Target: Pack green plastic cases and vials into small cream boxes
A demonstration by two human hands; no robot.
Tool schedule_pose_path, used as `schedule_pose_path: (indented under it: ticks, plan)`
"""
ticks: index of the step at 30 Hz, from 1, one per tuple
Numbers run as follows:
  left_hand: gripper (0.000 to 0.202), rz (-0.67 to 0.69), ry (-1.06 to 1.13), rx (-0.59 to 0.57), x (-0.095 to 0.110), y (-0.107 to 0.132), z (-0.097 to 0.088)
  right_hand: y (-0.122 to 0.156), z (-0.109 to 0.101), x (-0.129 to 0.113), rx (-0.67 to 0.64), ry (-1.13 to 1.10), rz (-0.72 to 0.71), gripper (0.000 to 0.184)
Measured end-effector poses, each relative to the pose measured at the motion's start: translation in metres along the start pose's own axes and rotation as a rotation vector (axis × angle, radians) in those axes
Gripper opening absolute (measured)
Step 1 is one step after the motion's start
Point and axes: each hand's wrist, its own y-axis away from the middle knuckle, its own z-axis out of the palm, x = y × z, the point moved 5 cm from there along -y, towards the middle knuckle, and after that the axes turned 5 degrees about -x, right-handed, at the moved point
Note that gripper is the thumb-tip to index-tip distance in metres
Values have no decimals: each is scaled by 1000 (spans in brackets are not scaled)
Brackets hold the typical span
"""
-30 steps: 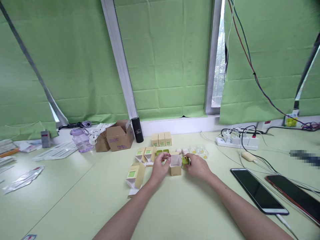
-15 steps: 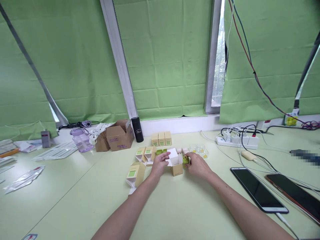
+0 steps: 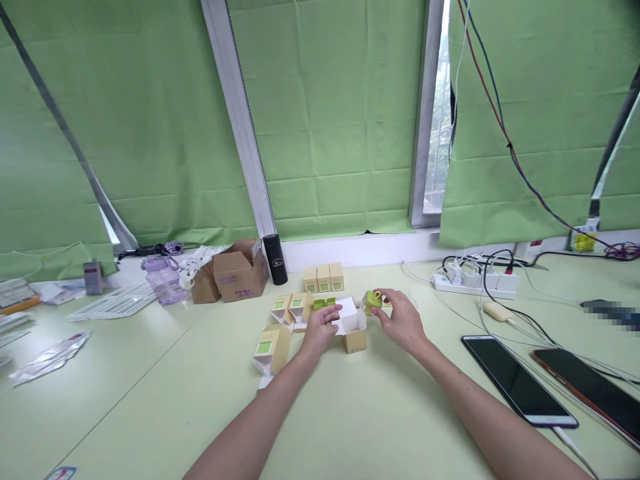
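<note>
My left hand (image 3: 319, 331) holds the white flap of a small open tan box (image 3: 355, 339) that stands on the pale green table (image 3: 150, 393). My right hand (image 3: 401, 321) grips a small green and yellow jar (image 3: 372, 301), raised just above and to the right of the box's open top. Left of the box lie open tan boxes (image 3: 290, 309) with green labels. Another open box (image 3: 272, 350) lies nearer to me. Three closed boxes (image 3: 323, 278) stand in a row behind.
A brown carton (image 3: 240, 273), black cylinder (image 3: 275, 259) and purple bottle (image 3: 161, 278) stand at the back left. A power strip (image 3: 475, 283) with cables lies at the back right. Two phones (image 3: 517, 380) (image 3: 590, 393) rest at the right. Plastic trays (image 3: 115, 303) are at the left.
My right hand has lifted the green and yellow jar from table level up beside the open box's top. My left hand moved from the rim to the white flap.
</note>
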Motion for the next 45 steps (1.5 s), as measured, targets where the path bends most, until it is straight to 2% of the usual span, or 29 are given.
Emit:
schedule_pose_path:
  ticks: [2, 5, 13, 21, 27, 37, 45]
  plan:
    - [59, 13, -27, -11, 2, 2, 2, 0, -7, -6, 77, -169, -54, 36]
    - [57, 27, -35, -34, 4, 5, 5, 2, -14, -18, 109, -379, -114, 38]
    - [57, 35, -19, -76, 10, 10, 13, 11, -10, -36, 24, -545, -126, 38]
    - [58, 59, 2, -99, 12, 10, 17, 13, 1, -39, -135, -393, -206, 40]
    - [59, 38, 2, -92, 9, 10, 14, 11, -1, -35, -147, -218, -282, 39]
    - [59, 47, -8, -102, 8, 9, 13, 15, 0, -38, -244, 49, -341, 38]
    - [58, 52, -27, -99, 8, 9, 13, 19, 1, -42, -291, 89, -346, 40]
